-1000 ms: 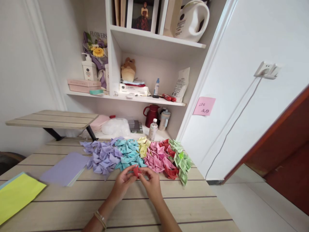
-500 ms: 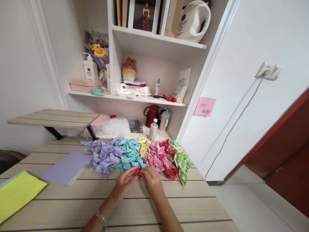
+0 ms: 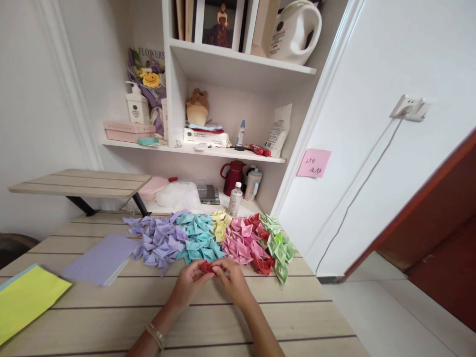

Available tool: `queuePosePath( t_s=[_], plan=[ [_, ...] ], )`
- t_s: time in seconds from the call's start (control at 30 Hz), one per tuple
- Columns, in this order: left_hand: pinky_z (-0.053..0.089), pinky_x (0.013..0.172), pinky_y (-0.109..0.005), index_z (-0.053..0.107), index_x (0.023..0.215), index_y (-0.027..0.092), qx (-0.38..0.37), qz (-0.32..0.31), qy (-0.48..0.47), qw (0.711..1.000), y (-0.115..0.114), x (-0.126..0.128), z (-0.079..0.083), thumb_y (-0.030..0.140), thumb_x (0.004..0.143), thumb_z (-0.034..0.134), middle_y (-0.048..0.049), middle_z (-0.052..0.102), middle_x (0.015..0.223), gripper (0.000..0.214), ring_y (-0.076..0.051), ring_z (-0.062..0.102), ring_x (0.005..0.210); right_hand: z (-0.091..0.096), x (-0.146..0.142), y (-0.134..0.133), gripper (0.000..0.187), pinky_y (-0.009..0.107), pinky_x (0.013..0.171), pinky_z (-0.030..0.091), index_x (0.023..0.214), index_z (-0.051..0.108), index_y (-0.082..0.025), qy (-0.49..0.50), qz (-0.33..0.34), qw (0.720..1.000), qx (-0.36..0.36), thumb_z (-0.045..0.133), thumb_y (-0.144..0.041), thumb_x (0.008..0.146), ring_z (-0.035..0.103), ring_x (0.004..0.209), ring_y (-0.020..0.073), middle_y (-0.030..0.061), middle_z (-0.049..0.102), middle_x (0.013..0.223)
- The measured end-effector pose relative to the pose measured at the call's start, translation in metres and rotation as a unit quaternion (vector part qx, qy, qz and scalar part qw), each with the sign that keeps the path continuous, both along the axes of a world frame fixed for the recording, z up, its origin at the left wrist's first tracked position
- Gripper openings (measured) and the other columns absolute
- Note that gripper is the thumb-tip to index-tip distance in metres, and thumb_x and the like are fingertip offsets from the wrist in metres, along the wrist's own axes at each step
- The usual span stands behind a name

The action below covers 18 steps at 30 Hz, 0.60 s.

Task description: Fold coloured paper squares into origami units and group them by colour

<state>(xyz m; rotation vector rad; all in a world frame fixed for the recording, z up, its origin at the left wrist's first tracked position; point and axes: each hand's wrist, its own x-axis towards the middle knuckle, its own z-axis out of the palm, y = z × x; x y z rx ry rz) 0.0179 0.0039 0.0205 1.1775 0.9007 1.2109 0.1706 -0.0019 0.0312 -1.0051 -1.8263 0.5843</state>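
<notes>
Between my two hands is a small piece of folded red paper (image 3: 206, 267), partly hidden by my fingers. My left hand (image 3: 191, 280) pinches it from the left, palm turned inward. My right hand (image 3: 230, 277) grips its right side with bent fingers. Just beyond my hands lie folded paper boats in colour groups: purple boats (image 3: 159, 243), blue boats (image 3: 201, 238), yellow boats (image 3: 220, 224), pink boats (image 3: 240, 240), red boats (image 3: 263, 265) and green boats (image 3: 281, 253).
Flat purple sheets (image 3: 100, 260) and yellow sheets (image 3: 31, 300) lie on the left of the slatted table (image 3: 208, 327). A small raised stand (image 3: 82, 182) is at the back left. Behind the boats stand a clear bottle (image 3: 235, 199) and a red jug (image 3: 233, 178).
Both hands have shifted slightly left with the red paper, and my right hand's fingers have turned flatter around it. More of the red paper shows. The view has moved a little.
</notes>
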Motion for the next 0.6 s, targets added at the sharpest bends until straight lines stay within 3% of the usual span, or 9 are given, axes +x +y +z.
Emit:
queuePosePath(
  t_s=[0.1,0.2,0.4,0.6],
  plan=[
    [0.05,0.068,-0.028,0.06,0.074,0.016,-0.006,0.029,-0.024,0.999,0.004,-0.002,0.001,0.029,0.056,0.073,-0.0034,0.069,0.072,0.026,-0.019,0.064,0.07,0.0,-0.002,0.0,0.029,0.025,0.061,0.046,0.103,0.057,-0.019,0.105,-0.003,0.992,-0.072,0.059,-0.031,0.076,0.06,0.074,0.0174,0.0052,0.065,0.085],
    [0.048,0.061,-0.024,0.057,0.067,0.016,-0.016,0.061,-0.022,0.998,0.007,-0.003,0.001,0.031,0.053,0.075,-0.0005,0.067,0.065,0.027,-0.017,0.063,0.064,-0.005,-0.007,0.001,0.049,0.025,0.059,0.047,0.102,0.055,-0.018,0.179,-0.021,0.977,-0.11,0.074,-0.031,0.059,0.06,0.074,0.0182,0.0069,0.063,0.091],
    [0.046,0.056,-0.022,0.057,0.062,0.016,0.001,0.054,-0.004,0.999,0.007,-0.006,0.0,0.031,0.052,0.075,0.0013,0.064,0.062,0.026,-0.016,0.061,0.064,-0.017,-0.014,0.006,0.03,0.019,0.046,0.039,0.08,0.059,-0.015,0.261,0.021,0.946,-0.19,0.071,-0.035,0.061,0.052,0.049,0.0104,-0.0031,0.057,0.056],
    [0.05,0.06,-0.026,0.063,0.072,0.015,-0.019,0.019,-0.005,1.0,0.008,-0.012,0.003,0.034,0.061,0.069,-0.0047,0.068,0.077,0.023,-0.02,0.063,0.074,-0.014,-0.006,0.007,0.023,0.018,0.044,0.035,0.074,0.063,-0.013,0.19,-0.029,0.968,-0.159,0.069,-0.034,0.064,0.048,0.046,0.0093,-0.0026,0.056,0.053]
  ],
)
